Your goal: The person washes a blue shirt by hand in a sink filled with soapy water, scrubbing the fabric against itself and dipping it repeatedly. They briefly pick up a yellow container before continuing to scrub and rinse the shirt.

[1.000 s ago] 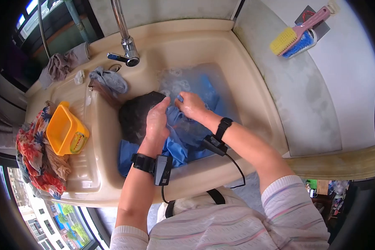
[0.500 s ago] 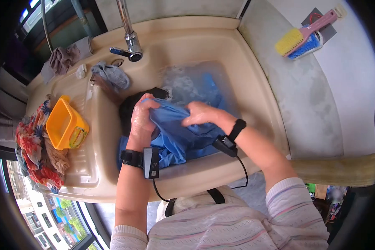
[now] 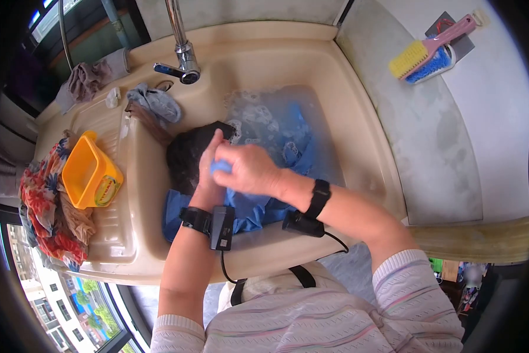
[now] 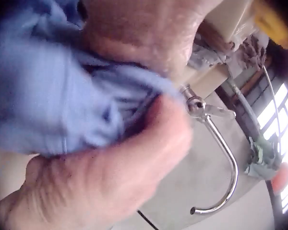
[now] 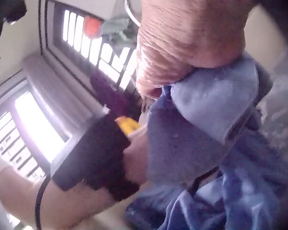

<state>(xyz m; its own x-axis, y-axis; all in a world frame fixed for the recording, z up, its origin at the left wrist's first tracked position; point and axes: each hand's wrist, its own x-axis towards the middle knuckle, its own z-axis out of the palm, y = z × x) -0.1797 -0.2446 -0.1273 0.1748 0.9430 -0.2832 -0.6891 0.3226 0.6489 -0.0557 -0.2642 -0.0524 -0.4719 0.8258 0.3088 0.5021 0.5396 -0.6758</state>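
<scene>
In the head view, soapy water fills part of the sink basin, where blue cloth [image 3: 252,215] lies near the front wall. My right hand [image 3: 249,169] is curled around a bunch of this cloth, close against my left hand [image 3: 207,167], whose thumb points up. Blue fabric [image 4: 53,100] is held between skin surfaces in the left wrist view, partly blurred. From the right wrist, folds of the cloth [image 5: 187,143] hang below my right hand [image 5: 187,43]. A black cloth [image 3: 182,159] lies left of the hands. My left fingers are largely hidden in the head view.
A chrome faucet [image 3: 186,59] rises behind the basin. On the left drainboard stand a yellow container [image 3: 88,176] and floral fabric [image 3: 44,206]. Grey cloth [image 3: 158,105] hangs over the divider. Brushes [image 3: 423,56] hang on the right wall.
Since half a second ago, my right hand has moved left to meet my left hand. The blue cloth that was stretched between them is now bunched and lower. Earlier, the hands were apart.
</scene>
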